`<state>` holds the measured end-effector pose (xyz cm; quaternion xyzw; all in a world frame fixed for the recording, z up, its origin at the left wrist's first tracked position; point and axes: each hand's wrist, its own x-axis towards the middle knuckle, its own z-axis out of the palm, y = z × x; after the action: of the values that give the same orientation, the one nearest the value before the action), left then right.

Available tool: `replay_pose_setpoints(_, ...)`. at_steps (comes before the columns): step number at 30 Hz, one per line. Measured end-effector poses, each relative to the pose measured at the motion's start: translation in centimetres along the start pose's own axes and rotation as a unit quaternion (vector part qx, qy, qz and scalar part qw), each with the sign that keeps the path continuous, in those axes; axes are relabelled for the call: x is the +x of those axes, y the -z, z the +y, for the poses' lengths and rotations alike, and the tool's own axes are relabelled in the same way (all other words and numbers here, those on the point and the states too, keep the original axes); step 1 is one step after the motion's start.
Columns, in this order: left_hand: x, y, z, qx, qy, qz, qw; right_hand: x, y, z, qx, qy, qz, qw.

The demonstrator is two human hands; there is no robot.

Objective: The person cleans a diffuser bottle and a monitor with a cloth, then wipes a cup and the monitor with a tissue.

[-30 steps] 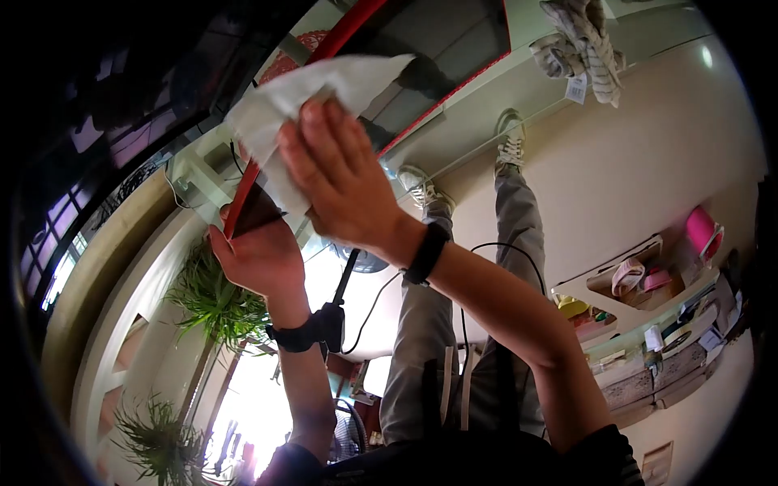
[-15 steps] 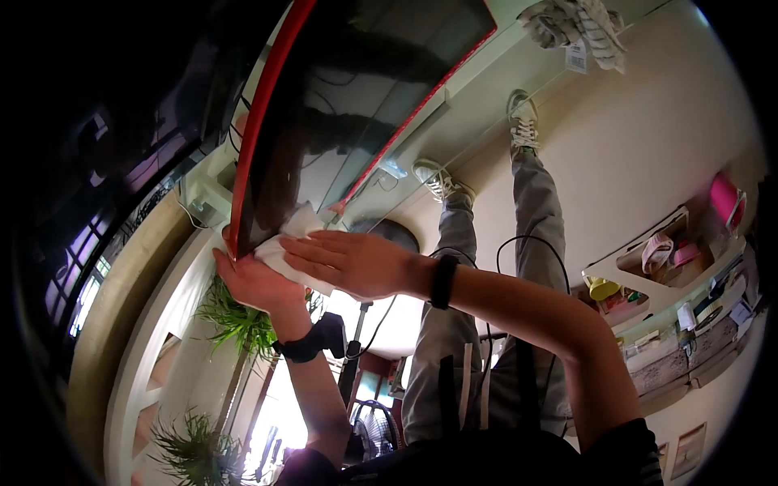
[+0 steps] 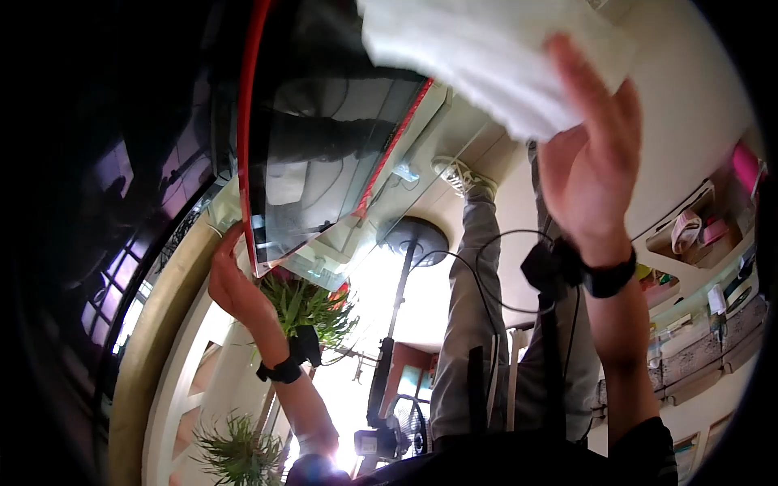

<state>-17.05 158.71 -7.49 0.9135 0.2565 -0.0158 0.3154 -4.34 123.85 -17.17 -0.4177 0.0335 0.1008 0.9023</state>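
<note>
A glossy dark panel with red edges (image 3: 324, 154) stands tilted at the upper left, its lower corner close to my left hand (image 3: 235, 279). The fingers of my left hand are closed on the red edge at that corner. My right hand (image 3: 592, 154) is raised at the upper right, away from the panel, and holds a white cloth (image 3: 494, 57) spread out from the fingers toward the left. The cloth overlaps the panel's top right part in view. Black bands are on both wrists.
Green plants (image 3: 308, 308) are below the panel. A round dark base with a pole (image 3: 413, 239) stands near my legs and a shoe (image 3: 458, 174). A fan (image 3: 409, 421) is at the bottom. A white shelf with colourful items (image 3: 689, 235) is at the right. Thin black cables hang in front.
My right hand has moved from the panel's lower corner up and to the right, taking the cloth off the panel. My left hand has stayed near the corner, its fingers now on the red edge.
</note>
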Motion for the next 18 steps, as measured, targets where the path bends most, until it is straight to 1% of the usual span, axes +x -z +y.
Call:
replay_pose_setpoints(1,0.8,0.4,1.3,0.033,-0.018,-0.045,0.998,0.8,0.2,0.0,-0.012,0.063,0.001,0.998)
replay_pose_setpoints(2,1.7,0.3,2.6,0.066,-0.036,-0.09,0.993,2.1,-1.4,-0.1,-0.048,0.111,0.052,0.991)
replay_pose_setpoints(5,3.3,-0.5,4.3,0.146,-0.063,-0.141,0.977,4.1,-5.1,3.5,-0.137,0.227,0.164,0.95)
replay_pose_setpoints(7,4.4,-1.2,5.3,0.146,-0.02,-0.159,0.976,3.4,-6.6,7.7,-0.115,0.233,0.154,0.953)
replay_pose_setpoints(10,5.0,-1.4,4.0,0.08,0.07,-0.169,0.98,3.4,-8.2,9.2,-0.225,0.316,0.128,0.913)
replay_pose_setpoints(12,4.6,-1.7,2.3,0.035,0.122,-0.123,0.984,2.2,-9.0,9.3,-0.267,0.246,0.104,0.926)
replay_pose_setpoints(13,4.4,-1.6,1.9,0.021,0.144,-0.109,0.983,1.7,-9.3,9.4,-0.276,0.242,0.099,0.925)
replay_pose_setpoints(16,3.9,-1.0,1.7,0.023,0.095,-0.109,0.989,0.7,-10.3,9.6,-0.316,0.235,0.083,0.916)
replay_pose_setpoints(18,3.8,-1.2,2.2,0.005,0.089,-0.109,0.99,0.2,-10.5,10.4,-0.358,0.239,0.069,0.9)
